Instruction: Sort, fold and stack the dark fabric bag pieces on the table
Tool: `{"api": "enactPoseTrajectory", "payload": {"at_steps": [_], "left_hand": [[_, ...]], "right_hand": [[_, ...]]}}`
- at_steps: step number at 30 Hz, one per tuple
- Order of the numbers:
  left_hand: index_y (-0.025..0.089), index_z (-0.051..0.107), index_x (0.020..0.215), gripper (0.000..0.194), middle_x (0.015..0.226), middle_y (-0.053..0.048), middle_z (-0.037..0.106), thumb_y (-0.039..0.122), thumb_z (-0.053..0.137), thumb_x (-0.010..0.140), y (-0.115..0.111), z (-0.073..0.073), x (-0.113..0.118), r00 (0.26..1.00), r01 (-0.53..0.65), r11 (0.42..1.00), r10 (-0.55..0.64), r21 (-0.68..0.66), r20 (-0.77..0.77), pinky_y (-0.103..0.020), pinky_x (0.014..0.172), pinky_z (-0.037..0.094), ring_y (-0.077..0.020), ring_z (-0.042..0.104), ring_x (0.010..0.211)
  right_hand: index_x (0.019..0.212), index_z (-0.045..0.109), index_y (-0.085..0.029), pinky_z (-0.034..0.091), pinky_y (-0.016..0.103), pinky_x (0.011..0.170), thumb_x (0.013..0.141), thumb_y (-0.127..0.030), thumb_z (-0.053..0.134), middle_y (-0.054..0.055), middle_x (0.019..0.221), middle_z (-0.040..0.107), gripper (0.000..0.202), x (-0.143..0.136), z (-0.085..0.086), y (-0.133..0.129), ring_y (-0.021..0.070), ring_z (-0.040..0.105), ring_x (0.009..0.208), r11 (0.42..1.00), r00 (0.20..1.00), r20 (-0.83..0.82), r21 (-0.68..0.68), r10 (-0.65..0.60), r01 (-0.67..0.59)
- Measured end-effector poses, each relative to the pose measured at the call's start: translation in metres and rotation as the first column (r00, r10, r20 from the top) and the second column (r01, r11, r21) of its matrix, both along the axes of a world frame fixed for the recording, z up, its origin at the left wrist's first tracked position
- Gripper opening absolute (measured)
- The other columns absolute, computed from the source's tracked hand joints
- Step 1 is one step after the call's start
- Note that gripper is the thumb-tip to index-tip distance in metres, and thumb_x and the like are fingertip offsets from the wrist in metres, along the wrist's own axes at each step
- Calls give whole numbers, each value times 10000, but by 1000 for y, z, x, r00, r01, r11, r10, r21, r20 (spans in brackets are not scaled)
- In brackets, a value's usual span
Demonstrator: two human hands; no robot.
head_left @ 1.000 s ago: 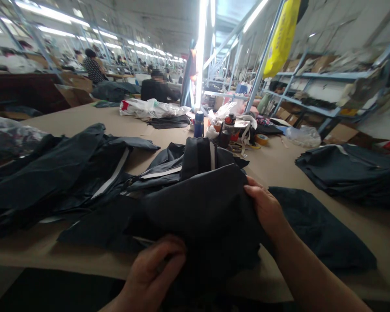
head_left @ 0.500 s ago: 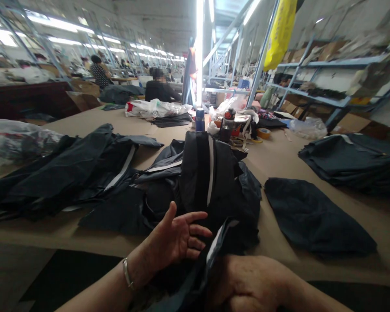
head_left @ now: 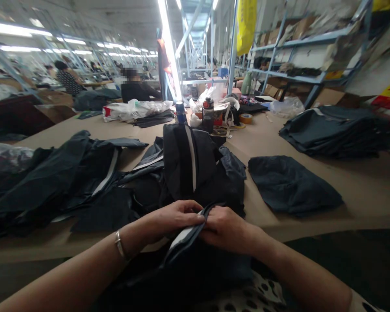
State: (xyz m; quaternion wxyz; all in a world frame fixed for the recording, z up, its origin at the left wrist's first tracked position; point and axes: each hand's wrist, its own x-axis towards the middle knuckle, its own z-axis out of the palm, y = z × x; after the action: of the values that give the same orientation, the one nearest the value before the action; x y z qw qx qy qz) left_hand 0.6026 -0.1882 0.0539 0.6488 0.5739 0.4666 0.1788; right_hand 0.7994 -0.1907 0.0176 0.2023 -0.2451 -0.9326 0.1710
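Observation:
A dark fabric piece with a pale strip [head_left: 186,236] hangs between my hands at the table's front edge. My left hand [head_left: 177,216], with a bracelet at its wrist, pinches the piece from the left, thumb along its upper edge. My right hand [head_left: 225,227] grips the same edge from the right, its fingers curled around the cloth. The lower part of the piece falls into shadow over my lap. Just beyond my hands lies a heap of dark cut pieces [head_left: 178,169], with a light stripe running down the top one.
Dark fabric [head_left: 61,177] is spread on the left of the brown table [head_left: 263,130]. A folded dark piece [head_left: 292,184] and a thick stack [head_left: 338,130] lie on the right. A bottle [head_left: 208,115] and yellow tape roll [head_left: 246,118] stand farther back. A person [head_left: 136,89] sits beyond.
My left hand, open before, has closed on the fabric piece. My right hand has risen with the piece, and both hands now meet at its edge. The view has turned slightly right.

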Motion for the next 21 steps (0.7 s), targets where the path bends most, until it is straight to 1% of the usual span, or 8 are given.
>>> {"api": "enactPoseTrajectory", "payload": {"at_steps": [5, 7, 10, 13, 15, 18, 19, 21], "left_hand": [[183, 588, 1081, 417, 774, 8, 579, 393, 685, 735, -19, -13, 4, 977, -30, 981, 69, -192, 202, -200, 593, 411, -92, 531, 644], [179, 582, 1109, 444, 863, -14, 601, 374, 699, 727, -25, -16, 5, 959, -38, 976, 95, -213, 267, -211, 646, 421, -100, 548, 709], [161, 612, 1092, 445, 935, -47, 632, 397, 695, 724, -25, -7, -3, 963, -25, 985, 69, -170, 260, -232, 688, 432, -126, 565, 769], [172, 661, 979, 422, 832, -35, 653, 492, 679, 703, -20, 20, -25, 954, -245, 967, 228, 71, 193, -242, 609, 437, -141, 566, 694], [216, 668, 941, 344, 842, -21, 665, 492, 643, 738, -21, 43, -42, 846, -533, 768, 466, 356, 260, -263, 619, 461, -164, 589, 725], [267, 671, 892, 128, 977, 6, 666, 338, 594, 818, -29, 64, -55, 684, -702, 318, 550, 637, 480, -289, 793, 481, -190, 605, 931], [266, 672, 871, 100, 988, 7, 664, 292, 589, 822, -32, 65, -54, 695, -694, 291, 507, 658, 509, -285, 821, 479, -192, 600, 965], [233, 675, 819, 85, 925, -17, 669, 259, 593, 814, -34, 57, -42, 784, -621, 476, 384, 623, 488, -257, 774, 492, -185, 609, 921]], "right_hand": [[884, 559, -156, 413, 370, 841, 823, -384, 592, 103, 929, 576, 238, 13, -14, 6, 232, 496, 950, 902, 917, -296, 259, -267, 346], [1042, 557, -159, 384, 396, 920, 858, -338, 554, 114, 1045, 581, 257, 14, -10, 8, 246, 475, 1063, 928, 958, -200, 269, -206, 256], [940, 580, -169, 434, 291, 752, 931, -231, 410, 51, 844, 621, 182, 19, 9, 17, 166, 564, 822, 986, 992, 101, 159, -74, 57], [813, 560, -158, 386, 253, 570, 962, -286, 331, 41, 707, 601, 301, 47, 48, 33, 139, 563, 630, 957, 956, 156, 191, -249, 218], [785, 557, -165, 350, 260, 523, 955, -401, 326, 46, 647, 594, 371, 78, 85, 43, 148, 561, 575, 857, 880, 95, 299, -465, 420], [775, 597, -187, 316, 273, 487, 874, -583, 401, 52, 595, 595, 453, 118, 140, 43, 165, 546, 523, 627, 692, 7, 429, -722, 650], [797, 618, -193, 318, 273, 481, 840, -611, 439, 54, 605, 609, 456, 124, 154, 37, 172, 552, 527, 552, 628, -37, 438, -777, 710], [853, 649, -203, 343, 264, 478, 789, -600, 525, 47, 654, 646, 421, 120, 168, 21, 181, 574, 560, 459, 535, -126, 377, -835, 805]]}}
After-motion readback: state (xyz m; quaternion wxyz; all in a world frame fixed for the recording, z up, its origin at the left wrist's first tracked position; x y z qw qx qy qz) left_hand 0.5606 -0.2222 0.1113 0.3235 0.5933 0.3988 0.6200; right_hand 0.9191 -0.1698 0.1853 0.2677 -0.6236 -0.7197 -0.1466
